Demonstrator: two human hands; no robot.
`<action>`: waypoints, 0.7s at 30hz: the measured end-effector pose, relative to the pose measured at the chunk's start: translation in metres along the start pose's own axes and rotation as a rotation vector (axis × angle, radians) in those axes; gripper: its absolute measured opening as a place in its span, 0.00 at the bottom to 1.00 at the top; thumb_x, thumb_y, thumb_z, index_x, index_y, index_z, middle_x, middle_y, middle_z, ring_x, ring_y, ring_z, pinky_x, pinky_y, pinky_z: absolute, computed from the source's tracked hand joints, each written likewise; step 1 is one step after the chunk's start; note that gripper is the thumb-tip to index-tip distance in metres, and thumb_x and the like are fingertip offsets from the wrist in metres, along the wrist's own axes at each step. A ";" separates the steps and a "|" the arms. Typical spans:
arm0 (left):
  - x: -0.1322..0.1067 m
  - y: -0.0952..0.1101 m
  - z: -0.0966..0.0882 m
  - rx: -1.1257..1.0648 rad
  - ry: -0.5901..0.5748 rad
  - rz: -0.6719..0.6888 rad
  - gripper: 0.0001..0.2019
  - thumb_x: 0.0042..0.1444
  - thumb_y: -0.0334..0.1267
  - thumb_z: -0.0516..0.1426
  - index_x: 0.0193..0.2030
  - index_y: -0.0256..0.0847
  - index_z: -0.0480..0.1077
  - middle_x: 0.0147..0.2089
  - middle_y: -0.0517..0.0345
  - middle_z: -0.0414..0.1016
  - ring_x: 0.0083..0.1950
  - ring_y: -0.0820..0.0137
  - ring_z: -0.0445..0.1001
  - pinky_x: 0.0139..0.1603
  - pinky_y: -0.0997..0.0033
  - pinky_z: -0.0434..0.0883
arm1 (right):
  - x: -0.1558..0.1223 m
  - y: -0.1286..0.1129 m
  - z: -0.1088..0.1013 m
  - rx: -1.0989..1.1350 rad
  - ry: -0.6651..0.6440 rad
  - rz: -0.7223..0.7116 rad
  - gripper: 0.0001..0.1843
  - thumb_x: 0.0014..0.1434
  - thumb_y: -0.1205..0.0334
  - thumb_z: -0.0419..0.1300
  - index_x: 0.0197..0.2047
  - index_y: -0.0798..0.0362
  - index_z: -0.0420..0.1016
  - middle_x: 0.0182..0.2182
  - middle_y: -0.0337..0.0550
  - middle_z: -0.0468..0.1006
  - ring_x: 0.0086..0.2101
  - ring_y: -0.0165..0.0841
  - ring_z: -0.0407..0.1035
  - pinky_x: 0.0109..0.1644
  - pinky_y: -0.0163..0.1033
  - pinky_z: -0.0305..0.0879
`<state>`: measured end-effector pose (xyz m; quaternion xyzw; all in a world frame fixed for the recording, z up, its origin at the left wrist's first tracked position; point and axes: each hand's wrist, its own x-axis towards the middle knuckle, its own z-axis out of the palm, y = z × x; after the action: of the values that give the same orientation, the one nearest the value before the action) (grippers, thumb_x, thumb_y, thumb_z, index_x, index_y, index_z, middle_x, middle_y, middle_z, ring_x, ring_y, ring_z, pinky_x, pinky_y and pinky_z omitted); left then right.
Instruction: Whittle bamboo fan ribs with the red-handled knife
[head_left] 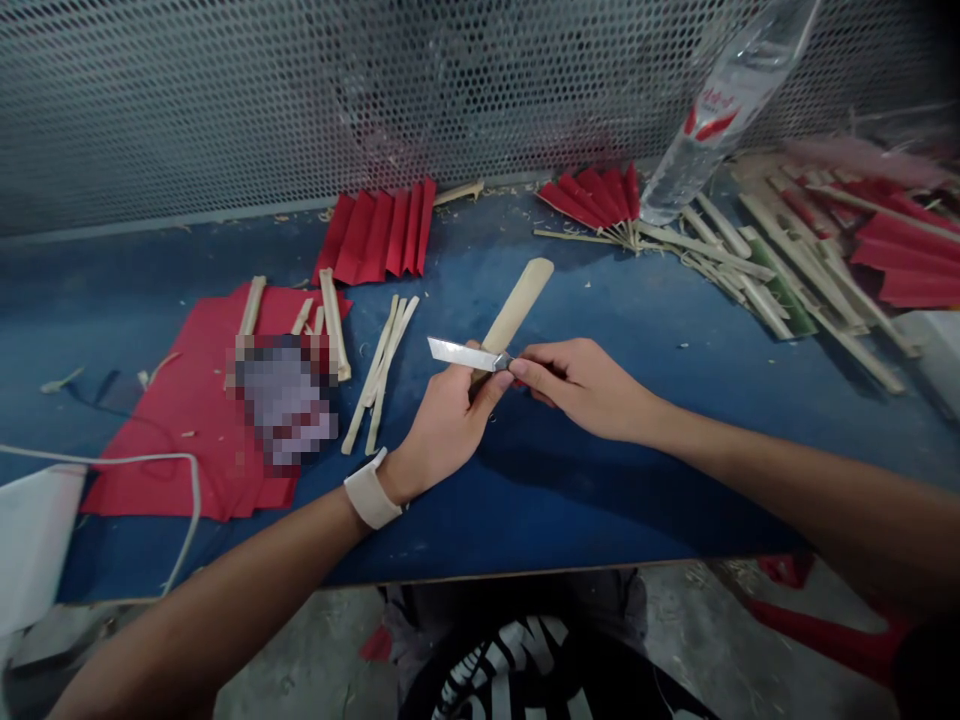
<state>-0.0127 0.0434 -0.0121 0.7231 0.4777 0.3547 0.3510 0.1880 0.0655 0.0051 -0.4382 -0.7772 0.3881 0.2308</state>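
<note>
My left hand [450, 410] is closed around the lower end of a pale bamboo strip [521, 300], whose rounded end points away from me. In my right hand [574, 385] is a knife [465, 355]; its blade lies across the strip, pointing left, above the left hand's fingers. The handle is mostly hidden in the right fingers. Both hands meet over the blue table [600, 470]. Left of them lie several thin bamboo sticks [382, 370], some crossing each other.
Red paper sheets [180, 400] lie at left, with bamboo pieces [334, 320] and a blurred-out object [289, 405]. Folded red paper [382, 235] and a red fan [600, 195] stand near the mesh panel [262, 100]. A water bottle [720, 110] and bamboo pile [810, 260] are at right.
</note>
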 end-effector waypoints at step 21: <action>0.002 0.010 -0.005 0.116 0.082 -0.044 0.17 0.68 0.45 0.61 0.29 0.40 0.69 0.27 0.63 0.72 0.28 0.73 0.68 0.32 0.71 0.65 | -0.005 0.000 0.008 0.028 0.119 -0.024 0.26 0.74 0.43 0.52 0.33 0.53 0.74 0.22 0.35 0.69 0.24 0.28 0.61 0.31 0.37 0.52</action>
<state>-0.0124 0.0431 -0.0008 0.7162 0.5272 0.3481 0.2965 0.1854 0.0579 0.0000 -0.4478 -0.7619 0.3692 0.2875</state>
